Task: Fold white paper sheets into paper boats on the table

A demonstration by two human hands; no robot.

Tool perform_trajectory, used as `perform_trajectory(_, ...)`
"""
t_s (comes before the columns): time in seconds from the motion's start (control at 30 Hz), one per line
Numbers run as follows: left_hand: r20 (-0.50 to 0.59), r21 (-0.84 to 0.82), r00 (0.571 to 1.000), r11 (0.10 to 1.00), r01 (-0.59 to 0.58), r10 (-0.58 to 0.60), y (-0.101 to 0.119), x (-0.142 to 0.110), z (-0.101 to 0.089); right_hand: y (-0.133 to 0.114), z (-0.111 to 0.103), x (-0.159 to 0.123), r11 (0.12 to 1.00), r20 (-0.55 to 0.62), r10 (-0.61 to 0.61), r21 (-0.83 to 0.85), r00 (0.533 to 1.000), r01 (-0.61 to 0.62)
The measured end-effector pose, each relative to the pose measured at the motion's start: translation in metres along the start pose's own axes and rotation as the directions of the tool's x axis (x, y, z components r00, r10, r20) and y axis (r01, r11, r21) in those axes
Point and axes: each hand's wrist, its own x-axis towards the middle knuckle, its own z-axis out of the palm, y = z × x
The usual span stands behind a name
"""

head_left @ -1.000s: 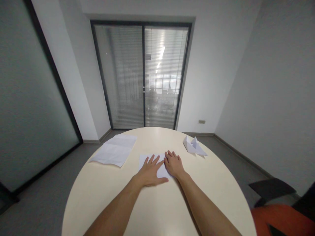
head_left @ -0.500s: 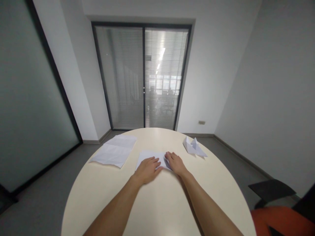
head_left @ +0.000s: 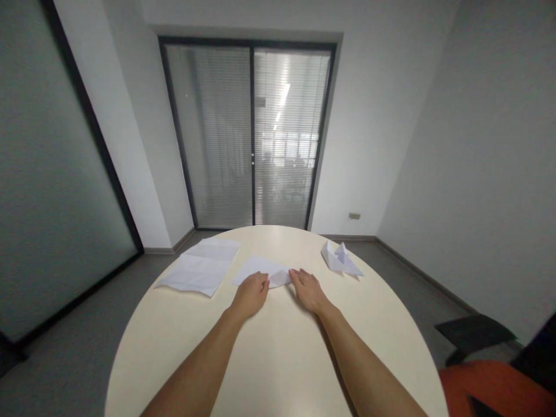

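A partly folded white sheet of paper lies on the round table in front of me, its near edge partly hidden by my hands. My left hand is at that near edge, its fingers curled and closed on the paper. On the right corner of the sheet rests my right hand, with the fingers stretched out and pressing down. Beyond it, to the right, stands a folded paper boat. A larger creased sheet lies to the left of my left hand.
The cream round table carries all the paper. An orange chair with a black armrest stands at the lower right. A glass door with blinds is in the wall beyond.
The paper between my hands has turned, with its far part now pointing up and left. My left hand has drawn slightly left and its fingers have curled in; my right hand stays near the right corner.
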Motion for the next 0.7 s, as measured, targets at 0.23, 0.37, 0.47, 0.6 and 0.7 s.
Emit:
perform_trajectory(0.23, -0.073, -0.001, 0.997, 1.0, 0.028, -0.028, 0.001, 0.004, -0.005, 0.004, 0.0, 0.001, 0.994, -0.086, -0.079, -0.08, 0.993, 0.073)
perform_trajectory(0.37, -0.128, -0.03, 0.992, 0.999, -0.012, 0.008, 0.001, 0.007, -0.006, 0.013, -0.001, 0.004, 0.996, -0.15, -0.088, 0.001, 0.985, 0.089)
perform_trajectory(0.47, -0.218, -0.108, 0.976, 0.994, -0.009, -0.015, -0.003, 0.01, -0.004, 0.016, -0.001, 0.007, 0.982, -0.229, -0.086, 0.146, 0.97, 0.122)
perform_trajectory(0.6, -0.311, -0.227, 0.944, 0.973, 0.041, -0.112, -0.01, 0.014, 0.0, 0.016, 0.002, 0.011, 0.918, -0.319, -0.116, 0.326, 0.941, 0.224)
perform_trajectory(0.7, -0.313, -0.298, 0.934, 0.952, 0.072, -0.169, -0.01, 0.014, 0.0, 0.016, 0.004, 0.014, 0.873, -0.38, -0.097, 0.411, 0.92, 0.261)
